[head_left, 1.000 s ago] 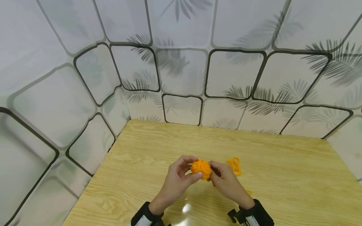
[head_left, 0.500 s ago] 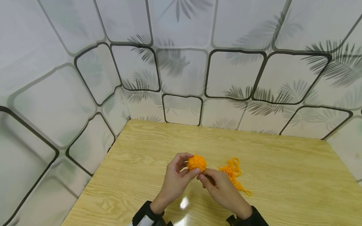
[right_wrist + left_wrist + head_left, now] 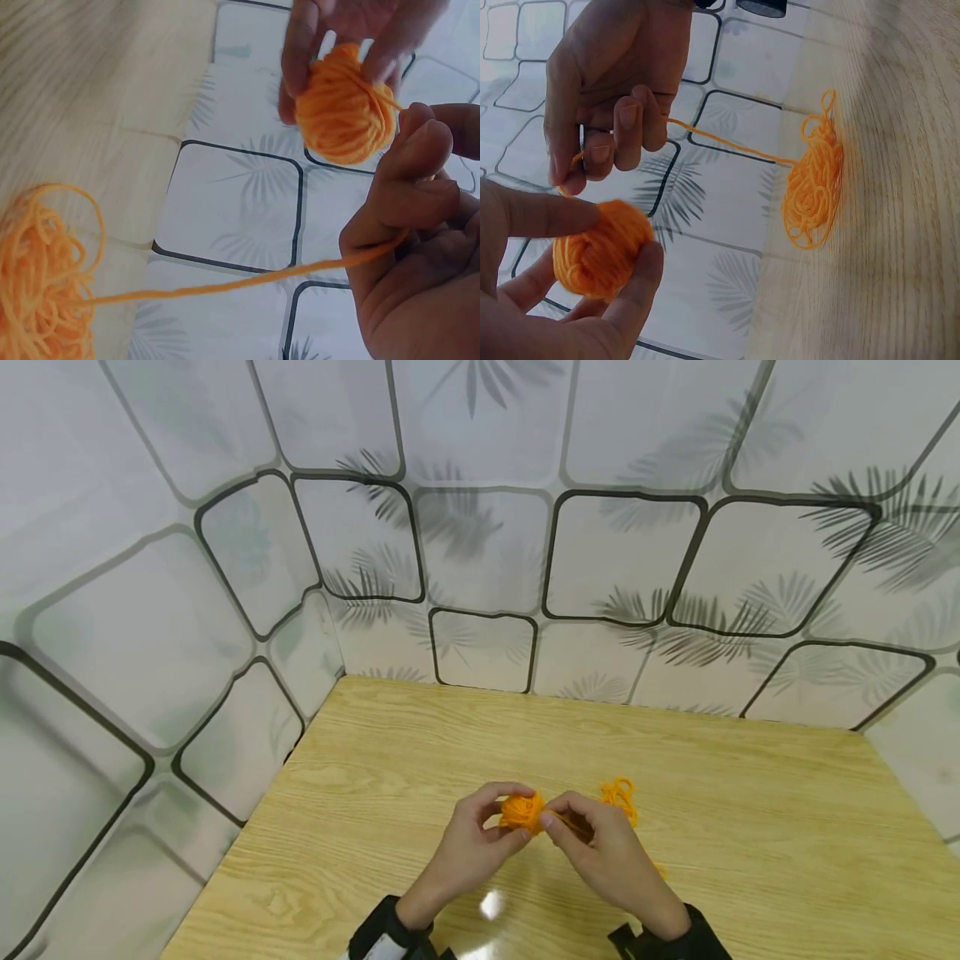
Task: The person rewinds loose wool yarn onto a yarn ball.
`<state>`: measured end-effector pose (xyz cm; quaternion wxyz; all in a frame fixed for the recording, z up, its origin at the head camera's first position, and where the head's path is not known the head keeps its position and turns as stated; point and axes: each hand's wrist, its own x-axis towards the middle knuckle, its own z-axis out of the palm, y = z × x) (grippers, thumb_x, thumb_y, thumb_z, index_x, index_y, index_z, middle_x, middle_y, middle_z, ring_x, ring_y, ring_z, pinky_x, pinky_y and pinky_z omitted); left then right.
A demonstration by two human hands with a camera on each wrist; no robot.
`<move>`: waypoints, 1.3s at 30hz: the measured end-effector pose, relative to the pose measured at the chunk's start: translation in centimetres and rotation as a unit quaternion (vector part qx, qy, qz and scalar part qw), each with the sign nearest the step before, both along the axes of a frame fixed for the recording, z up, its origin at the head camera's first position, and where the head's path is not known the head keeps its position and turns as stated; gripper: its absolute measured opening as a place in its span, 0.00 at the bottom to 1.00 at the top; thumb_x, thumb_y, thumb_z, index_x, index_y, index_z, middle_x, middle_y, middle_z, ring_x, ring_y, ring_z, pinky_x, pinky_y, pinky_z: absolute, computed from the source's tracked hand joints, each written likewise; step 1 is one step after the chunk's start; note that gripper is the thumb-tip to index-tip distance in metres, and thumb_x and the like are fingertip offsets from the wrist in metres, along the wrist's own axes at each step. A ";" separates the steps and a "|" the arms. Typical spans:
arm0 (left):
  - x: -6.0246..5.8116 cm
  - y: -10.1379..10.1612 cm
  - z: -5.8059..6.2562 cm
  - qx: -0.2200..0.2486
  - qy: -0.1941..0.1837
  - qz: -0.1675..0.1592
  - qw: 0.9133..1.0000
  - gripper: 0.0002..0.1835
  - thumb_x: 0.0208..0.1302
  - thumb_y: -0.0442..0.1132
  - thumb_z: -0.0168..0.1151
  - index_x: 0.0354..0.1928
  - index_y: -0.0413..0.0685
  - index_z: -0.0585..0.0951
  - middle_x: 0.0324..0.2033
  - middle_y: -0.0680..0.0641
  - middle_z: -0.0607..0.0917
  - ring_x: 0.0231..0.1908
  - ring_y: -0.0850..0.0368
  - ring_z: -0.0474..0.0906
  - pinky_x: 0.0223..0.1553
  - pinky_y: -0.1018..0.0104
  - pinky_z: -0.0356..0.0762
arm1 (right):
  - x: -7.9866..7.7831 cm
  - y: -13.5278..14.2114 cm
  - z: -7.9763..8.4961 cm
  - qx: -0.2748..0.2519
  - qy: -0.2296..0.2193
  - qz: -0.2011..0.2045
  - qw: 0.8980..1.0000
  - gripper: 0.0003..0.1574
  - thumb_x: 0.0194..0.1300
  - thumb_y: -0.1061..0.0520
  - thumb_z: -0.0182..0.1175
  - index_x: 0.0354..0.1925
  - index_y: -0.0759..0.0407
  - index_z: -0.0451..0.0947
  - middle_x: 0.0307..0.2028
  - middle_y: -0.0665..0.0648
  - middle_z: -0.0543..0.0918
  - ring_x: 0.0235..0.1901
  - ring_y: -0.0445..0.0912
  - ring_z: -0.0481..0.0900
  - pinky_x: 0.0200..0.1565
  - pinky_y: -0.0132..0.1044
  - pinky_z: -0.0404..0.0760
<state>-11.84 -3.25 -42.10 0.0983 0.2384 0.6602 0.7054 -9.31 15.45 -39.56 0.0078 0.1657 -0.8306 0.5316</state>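
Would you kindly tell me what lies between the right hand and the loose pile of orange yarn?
A single strand of yarn spans the gap from the right hand to the loose pile; both wrist views show it.

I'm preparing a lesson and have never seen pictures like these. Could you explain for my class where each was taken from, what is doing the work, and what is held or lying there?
There is no machine here: a person works with two bare hands. The head view comes from a camera worn on the head, looking forward and down. The two closer views come from cameras on the wrists, each watching its own hand's work.

The left hand holds a ball of orange yarn between thumb and fingers. The right hand pinches a yarn strand close to the ball. That strand also runs from the right hand to a loose heap of yarn lying on the wood-patterned table. Behind is a pale surface printed with rounded outlines and leaves.
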 end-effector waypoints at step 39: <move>0.2 0.1 -0.1 0.070 -0.006 0.106 0.992 0.21 0.55 0.36 0.64 0.53 0.45 0.75 0.53 0.43 0.74 0.46 0.44 0.76 0.42 0.56 0.77 | 0.7 -1.6 -1.4 0.050 0.013 0.017 0.999 0.06 0.67 0.49 0.52 0.36 0.45 0.75 0.21 0.46 0.71 0.16 0.36 0.62 0.18 0.31 0.67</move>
